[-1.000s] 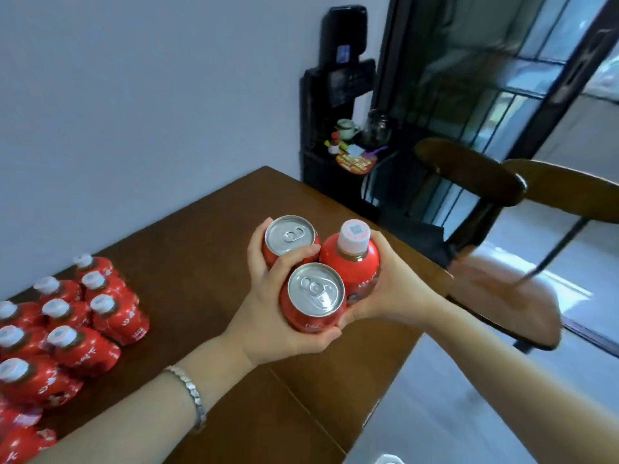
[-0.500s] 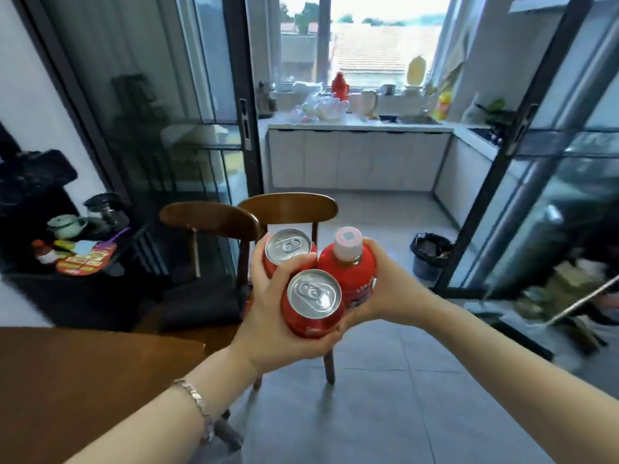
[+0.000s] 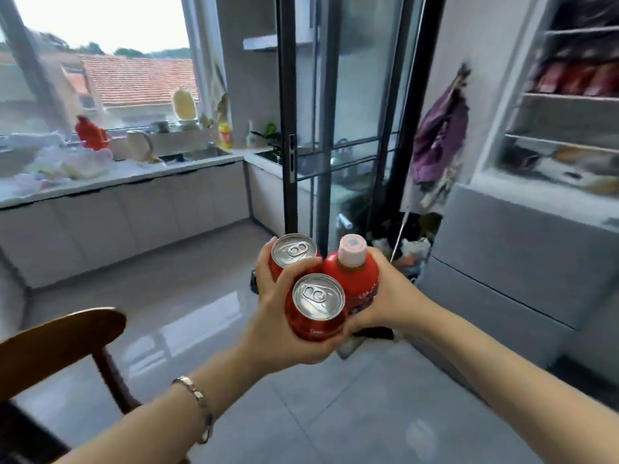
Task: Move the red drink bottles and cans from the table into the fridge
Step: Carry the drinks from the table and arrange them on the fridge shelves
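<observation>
Red aluminium and red plastic made one tight cluster in the head view, carried in mid-air between both hands over the tiled floor. The left hand gripped two upright cans. The near can sat against the palm with the thumb laid across its shoulder. The far can stood just beyond that thumb, with fingertips curled round its far side. The right hand wrapped the red bottle, fingers closed round its outer side and its pink cap rising above them. All three containers touched one another between the two sets of fingers. A bracelet hung on the left wrist.

To the right of the right-hand fingers, and well apart from them, stood what looked like the fridge, its upper compartment open on white shelves with grey fronts below. A dark-framed glass door rose beyond the fingertips, and a wooden chair lay well to the left of the left hand.

The step in hand was judged to be the carry. Doing it well would mean pressing the palms inward so the drinks braced each other, holding the tops level, and turning toward the open shelves. At the shelf the bottle should probably go down first, since the left hand's hold on two cans seemed the less secure and would want the freed right hand's help.
</observation>
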A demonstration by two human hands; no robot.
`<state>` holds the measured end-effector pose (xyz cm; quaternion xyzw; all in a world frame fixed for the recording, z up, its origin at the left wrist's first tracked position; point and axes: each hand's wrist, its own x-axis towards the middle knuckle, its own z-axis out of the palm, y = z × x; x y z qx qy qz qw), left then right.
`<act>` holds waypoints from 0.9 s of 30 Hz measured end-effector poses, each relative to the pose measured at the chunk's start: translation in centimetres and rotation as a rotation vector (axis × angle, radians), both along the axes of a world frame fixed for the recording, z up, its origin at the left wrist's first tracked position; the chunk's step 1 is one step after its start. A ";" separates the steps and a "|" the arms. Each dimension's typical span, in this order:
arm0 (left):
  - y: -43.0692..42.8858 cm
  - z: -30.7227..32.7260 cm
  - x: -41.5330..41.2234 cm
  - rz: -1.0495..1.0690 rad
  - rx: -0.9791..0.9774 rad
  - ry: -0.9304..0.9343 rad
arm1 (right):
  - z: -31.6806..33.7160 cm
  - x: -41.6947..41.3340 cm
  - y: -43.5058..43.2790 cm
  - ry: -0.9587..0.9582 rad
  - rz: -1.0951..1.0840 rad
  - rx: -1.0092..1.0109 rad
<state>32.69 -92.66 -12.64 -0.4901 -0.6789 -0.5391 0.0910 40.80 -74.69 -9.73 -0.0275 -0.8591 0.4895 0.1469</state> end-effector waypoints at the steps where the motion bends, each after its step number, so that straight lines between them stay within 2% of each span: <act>1: 2.2 0.5 -1.3 -0.042 -0.006 0.003 | 0.3 -0.5 1.7 0.003 -0.038 -0.016; 8: 18.6 3.3 -7.1 -0.362 -0.020 0.026 | 2.7 -1.6 14.7 0.061 -0.317 -0.043; 14: 34.4 4.9 -9.2 -0.532 0.030 0.011 | 4.5 -1.8 28.5 0.047 -0.463 -0.012; 18: 43.2 6.6 -10.4 -0.570 0.066 0.050 | 6.3 -2.3 36.6 0.044 -0.548 0.031; 19: 48.0 7.7 -10.9 -0.596 0.083 0.053 | 7.2 -2.6 41.2 0.070 -0.572 0.042; 27: 63.9 11.9 -12.9 -0.726 0.115 0.124 | 10.7 -3.5 54.8 0.135 -0.717 0.076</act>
